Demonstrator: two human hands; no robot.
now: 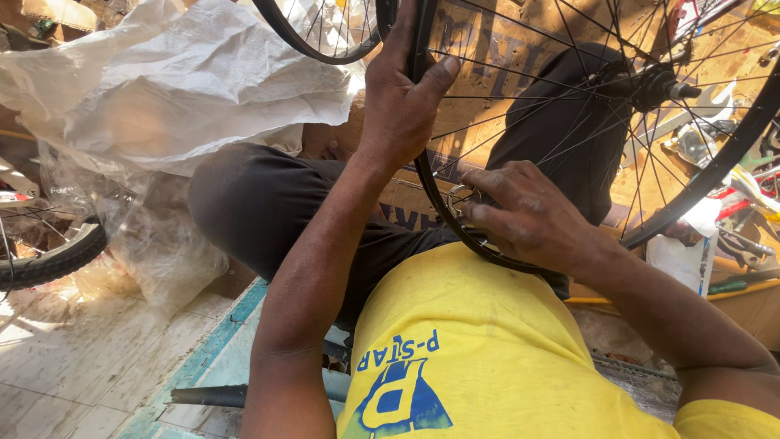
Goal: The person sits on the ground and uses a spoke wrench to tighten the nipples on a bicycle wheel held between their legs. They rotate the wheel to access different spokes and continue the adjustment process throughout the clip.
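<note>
The floor (73,358) is pale tile with a blue strip. Close in, the right hand (528,219) pinches a small shiny ring tool (459,199) on the thin black rim of the bike wheel (439,183). The wheel stands upright across the lap. Higher up, the left hand (402,102) is closed around the same rim. Thin wire spokes run to the hub (654,85). Behind lies a crinkly white sack (187,81).

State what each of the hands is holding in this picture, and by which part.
The left hand grips the bicycle wheel by its black rim. The right hand pinches a small ring-shaped metal tool against the rim lower down.
</note>
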